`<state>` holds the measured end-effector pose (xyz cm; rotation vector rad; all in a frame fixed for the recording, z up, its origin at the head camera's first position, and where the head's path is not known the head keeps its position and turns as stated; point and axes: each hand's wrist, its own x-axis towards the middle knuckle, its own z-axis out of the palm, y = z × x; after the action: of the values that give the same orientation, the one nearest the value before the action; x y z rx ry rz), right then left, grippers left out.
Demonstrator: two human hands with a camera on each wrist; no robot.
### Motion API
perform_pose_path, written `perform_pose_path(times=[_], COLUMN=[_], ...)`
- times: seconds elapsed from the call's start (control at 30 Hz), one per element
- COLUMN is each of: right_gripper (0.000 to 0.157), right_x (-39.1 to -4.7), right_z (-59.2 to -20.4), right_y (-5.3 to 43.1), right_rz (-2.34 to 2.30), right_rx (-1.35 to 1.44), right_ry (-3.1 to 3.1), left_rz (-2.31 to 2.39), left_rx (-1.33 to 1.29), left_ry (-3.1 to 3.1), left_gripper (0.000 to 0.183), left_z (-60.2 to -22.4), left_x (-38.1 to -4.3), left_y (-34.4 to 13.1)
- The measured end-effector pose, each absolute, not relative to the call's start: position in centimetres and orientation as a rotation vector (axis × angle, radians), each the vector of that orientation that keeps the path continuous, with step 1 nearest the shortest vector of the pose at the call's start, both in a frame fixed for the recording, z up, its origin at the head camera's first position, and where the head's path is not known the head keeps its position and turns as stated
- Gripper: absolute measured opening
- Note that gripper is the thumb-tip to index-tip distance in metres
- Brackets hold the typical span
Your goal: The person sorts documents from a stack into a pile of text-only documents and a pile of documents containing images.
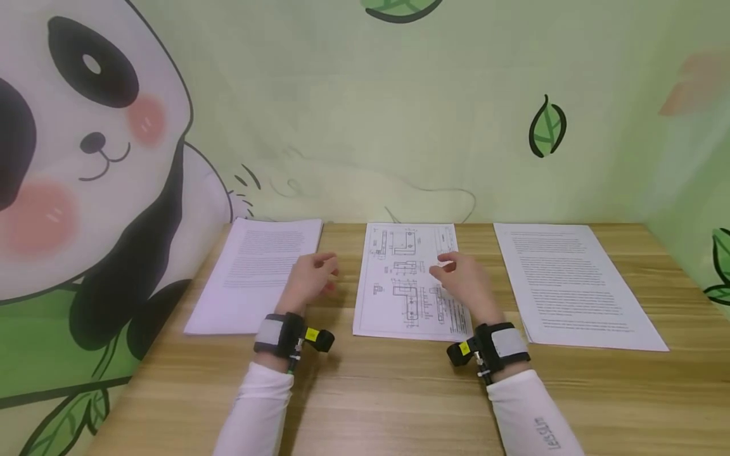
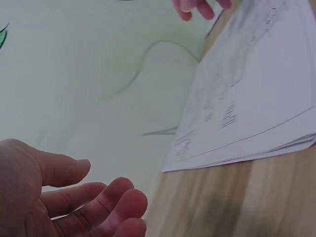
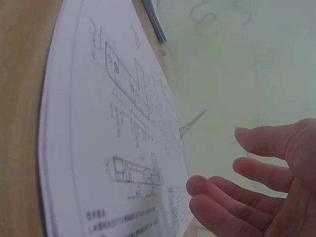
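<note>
A stack of paper with technical drawings (image 1: 379,310) lies in the middle of the table. My left hand (image 1: 309,278) hovers between it and a stack of printed text sheets (image 1: 228,310) on the left, its fingers loosely bent with nothing in them. Over the right edge of the drawings is my right hand (image 1: 469,285), thumb and fingers apart and likewise holding nothing. In the right wrist view the drawing stack (image 3: 89,148) shows several layered sheets, with the relaxed fingers (image 3: 222,207) beside it. The left wrist view shows the left hand's curled fingertips (image 2: 131,202) away from the paper.
Another stack of text sheets (image 1: 570,285) lies on the right of the wooden table (image 1: 399,405). Behind the table stands a pale green wall (image 1: 365,126), painted with a panda (image 1: 114,139) and leaves. Each wrist wears a strap with a small camera.
</note>
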<state>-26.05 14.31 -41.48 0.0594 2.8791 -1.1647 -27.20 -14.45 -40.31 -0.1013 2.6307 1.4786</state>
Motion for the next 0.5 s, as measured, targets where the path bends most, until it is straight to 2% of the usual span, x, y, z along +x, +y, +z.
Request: perform_pose_path(times=[0.5], right_gripper=[0.068], right_x=[-25.7], right_z=[-40.5], right_y=[10.7], right_rz=[-1.280], right_rx=[-0.077], right_ry=[2.841], left_rz=[1.416], left_rx=[-0.124], left_ry=[2.668], left_gripper=[0.048], left_z=[-40.4], left_x=[-27.8], left_y=[-19.3])
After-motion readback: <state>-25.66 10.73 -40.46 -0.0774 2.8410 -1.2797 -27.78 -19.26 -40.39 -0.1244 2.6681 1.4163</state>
